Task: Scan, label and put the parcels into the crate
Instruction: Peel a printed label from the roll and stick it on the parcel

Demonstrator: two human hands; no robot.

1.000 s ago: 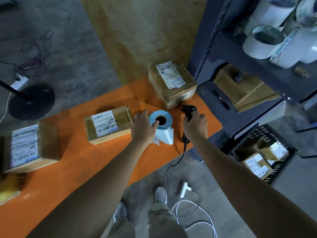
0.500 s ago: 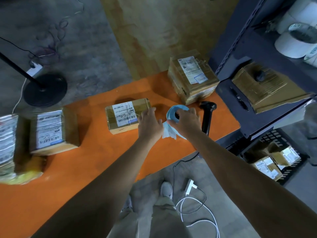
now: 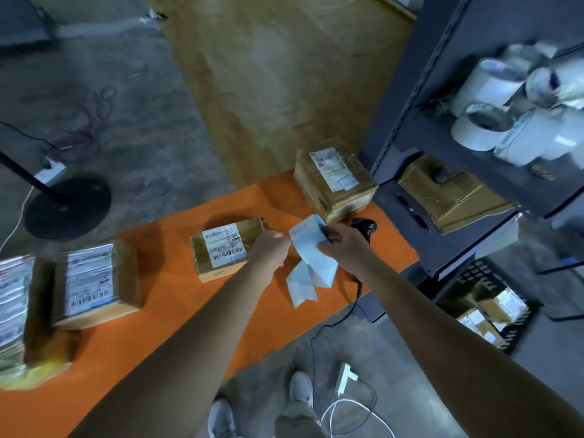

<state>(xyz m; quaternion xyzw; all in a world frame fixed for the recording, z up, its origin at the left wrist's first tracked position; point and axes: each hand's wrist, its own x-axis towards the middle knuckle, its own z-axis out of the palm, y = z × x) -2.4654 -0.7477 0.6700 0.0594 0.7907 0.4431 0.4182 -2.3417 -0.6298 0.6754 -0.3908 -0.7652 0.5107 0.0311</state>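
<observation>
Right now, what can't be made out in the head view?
Head view:
Left hand: fingertips blurred; grip on the label strip unclear.
Label roll: largely covered by the right hand.
Scanner: mostly behind the right hand.
Leftmost parcel: cut by the frame edge.
Crate: dim, blurred; parcel count unclear.

We note the blue-backed label strip [image 3: 311,248] held up in our right hand [image 3: 344,245], its loose end trailing down in folds. The small brown parcel [image 3: 227,248] lies flat just left of it, barcode label up. The taller taped parcel [image 3: 335,181] sits beyond, with the black scanner [image 3: 365,226] just beside it. A third parcel [image 3: 94,282] lies well to the left. The black crate [image 3: 474,273], low on the right, holds more parcels.
</observation>
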